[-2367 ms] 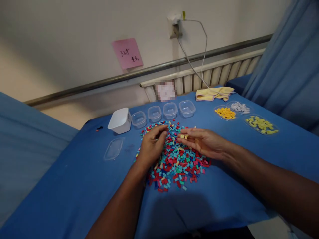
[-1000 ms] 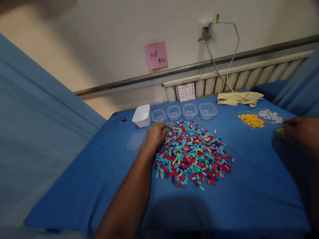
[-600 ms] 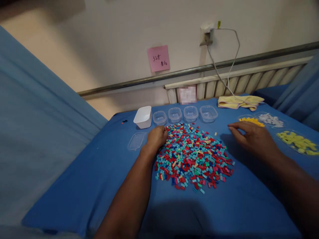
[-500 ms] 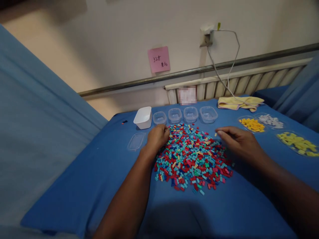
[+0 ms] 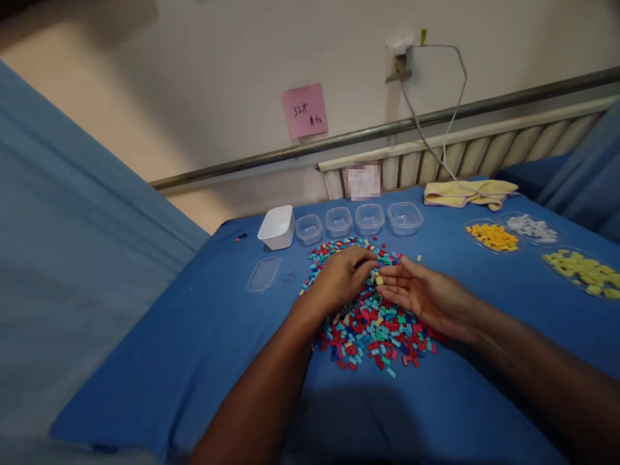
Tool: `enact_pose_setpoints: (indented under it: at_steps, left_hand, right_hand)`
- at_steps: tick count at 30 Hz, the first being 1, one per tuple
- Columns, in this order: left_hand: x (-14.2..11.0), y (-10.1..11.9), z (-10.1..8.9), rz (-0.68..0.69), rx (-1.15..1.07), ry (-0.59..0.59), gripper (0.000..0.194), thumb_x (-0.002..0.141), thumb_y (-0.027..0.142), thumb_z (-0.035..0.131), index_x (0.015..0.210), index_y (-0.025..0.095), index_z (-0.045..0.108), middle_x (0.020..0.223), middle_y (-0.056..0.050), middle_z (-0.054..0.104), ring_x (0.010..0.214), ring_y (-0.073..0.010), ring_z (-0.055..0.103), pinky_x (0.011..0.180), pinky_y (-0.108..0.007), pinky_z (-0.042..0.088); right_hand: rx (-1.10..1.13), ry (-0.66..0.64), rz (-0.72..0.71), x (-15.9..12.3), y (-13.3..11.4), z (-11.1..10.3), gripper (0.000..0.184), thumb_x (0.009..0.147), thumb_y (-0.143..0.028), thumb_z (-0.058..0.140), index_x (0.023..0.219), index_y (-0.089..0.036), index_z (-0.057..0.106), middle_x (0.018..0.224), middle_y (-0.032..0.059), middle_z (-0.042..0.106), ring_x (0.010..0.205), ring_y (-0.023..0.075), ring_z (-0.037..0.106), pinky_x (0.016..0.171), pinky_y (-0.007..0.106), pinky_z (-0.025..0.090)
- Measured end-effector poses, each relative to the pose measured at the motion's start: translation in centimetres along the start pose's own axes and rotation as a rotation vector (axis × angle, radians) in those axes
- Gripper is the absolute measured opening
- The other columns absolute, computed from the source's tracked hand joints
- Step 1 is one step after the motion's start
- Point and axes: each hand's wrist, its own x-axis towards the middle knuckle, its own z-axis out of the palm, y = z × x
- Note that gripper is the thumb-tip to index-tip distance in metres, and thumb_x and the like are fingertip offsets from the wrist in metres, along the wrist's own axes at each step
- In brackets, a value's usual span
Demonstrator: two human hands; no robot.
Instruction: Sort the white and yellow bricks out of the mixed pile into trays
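Note:
A spread heap of small toy building bricks (image 5: 368, 323) in red, blue, turquoise, green and cream lies on the blue cloth. Above its middle, my left hand (image 5: 341, 278) is closed, its thumb and fingers curled together; whatever they pinch is hidden. My right hand (image 5: 433, 294) is open over the heap's right side, palm turned up and fingers stretched toward the left hand. A pale yellow brick (image 5: 379, 281) shows at the right fingertips, just below the left thumb. One cream brick (image 5: 419, 258) lies apart on the cloth behind the right hand.
Behind the heap stand a white tub (image 5: 277, 229) and several clear containers (image 5: 370, 221). A clear lid (image 5: 264, 275) lies at left. To the right are orange bricks (image 5: 491, 237), white bricks (image 5: 531, 228), yellow bricks (image 5: 581, 271) on clear trays, and a yellow cloth (image 5: 467, 194).
My left hand has moved right from the heap's far left edge to over its middle. My right hand has moved left, turned palm up and opened; the cream brick near its fingertips stays behind.

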Motion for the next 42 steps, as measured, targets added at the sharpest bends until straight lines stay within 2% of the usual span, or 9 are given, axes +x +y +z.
enact_pose_setpoints:
  at_steps: [4,8,12,16,20,25,32,38,42]
  left_hand:
    - [-0.4,-3.4,-1.8,-0.233,0.246,0.037,0.024,0.107,0.020,0.060,0.121,0.019,0.079,0.122,-0.009,0.078,0.115,-0.0273,0.072,0.103,-0.040,0.054]
    - [-1.1,-5.4,-3.7,-0.392,0.506,-0.015,0.033,0.106,0.019,0.057,0.131,0.016,0.079,0.132,-0.014,0.075,0.124,-0.0329,0.070,0.107,-0.044,0.053]
    - [-1.2,-5.7,-4.1,-0.387,0.537,-0.103,0.030,0.107,0.021,0.056,0.121,0.020,0.083,0.123,-0.012,0.077,0.116,-0.0299,0.071,0.100,-0.039,0.054]
    - [-1.3,-6.0,-3.8,-0.387,0.532,-0.107,0.031,0.107,0.022,0.058,0.127,0.018,0.081,0.126,-0.013,0.076,0.119,-0.0301,0.070,0.103,-0.038,0.053]
    - [-1.8,-7.0,-3.9,-0.430,0.549,-0.035,0.035,0.107,0.021,0.056,0.133,0.018,0.079,0.129,-0.014,0.075,0.122,-0.0311,0.070,0.103,-0.040,0.053]
    - [-2.3,-7.5,-4.2,-0.431,0.543,-0.019,0.034,0.109,0.022,0.056,0.133,0.018,0.079,0.132,-0.012,0.075,0.124,-0.0286,0.069,0.105,-0.038,0.053]
    - [-1.7,-6.4,-3.5,-0.312,0.592,-0.174,0.035,0.107,0.021,0.056,0.131,0.022,0.082,0.122,-0.011,0.075,0.113,-0.0279,0.069,0.098,-0.038,0.053]
    - [-1.1,-5.9,-3.7,-0.276,0.635,-0.266,0.031,0.105,0.020,0.054,0.115,0.020,0.084,0.116,-0.012,0.076,0.109,-0.0299,0.068,0.089,-0.039,0.048]
    - [-0.9,-6.0,-4.1,-0.328,0.611,-0.239,0.018,0.098,0.017,0.059,0.087,0.019,0.073,0.094,-0.008,0.073,0.086,-0.0247,0.066,0.070,-0.036,0.040]
  right_hand:
    - [0.015,0.028,-0.027,-0.1,-0.6,0.0,0.028,0.110,-0.039,0.065,0.105,-0.016,0.080,0.116,0.0169,0.080,0.112,0.0221,0.078,0.105,0.032,0.066]
    - [-0.140,0.065,-0.167,-0.3,-0.6,-0.6,0.022,0.099,-0.042,0.081,0.103,-0.020,0.080,0.107,0.0108,0.081,0.095,0.0200,0.077,0.086,0.030,0.068]
    - [-0.694,0.145,-0.444,-0.4,-0.4,-1.2,0.027,0.097,-0.048,0.081,0.106,-0.022,0.081,0.090,0.0043,0.079,0.078,0.0192,0.069,0.072,0.031,0.058]
    - [-1.316,-0.013,-0.599,0.2,-1.0,-0.2,0.020,0.103,-0.036,0.065,0.107,-0.025,0.082,0.098,0.0046,0.082,0.088,0.0240,0.073,0.081,0.036,0.054]
    - [-1.898,-0.113,-0.572,1.6,-1.3,2.6,0.022,0.101,-0.029,0.063,0.107,-0.023,0.083,0.108,0.0106,0.083,0.103,0.0302,0.074,0.086,0.039,0.050]
    - [-2.107,-0.071,-0.419,2.5,-0.4,5.0,0.024,0.101,-0.029,0.060,0.096,-0.024,0.083,0.103,0.0120,0.084,0.095,0.0294,0.075,0.073,0.035,0.044]
    - [-1.758,-0.074,-0.516,2.4,-0.5,3.0,0.016,0.097,-0.022,0.065,0.100,-0.022,0.081,0.099,0.0068,0.083,0.089,0.0237,0.074,0.076,0.033,0.047]
    - [-0.730,0.117,-0.288,2.1,-2.6,0.8,0.010,0.089,-0.028,0.081,0.096,-0.021,0.080,0.085,0.0035,0.081,0.074,0.0184,0.073,0.066,0.028,0.058]
    - [-0.187,0.105,-0.199,2.3,-3.3,0.4,0.016,0.080,-0.011,0.084,0.094,-0.018,0.080,0.085,0.0038,0.079,0.079,0.0161,0.076,0.079,0.025,0.067]
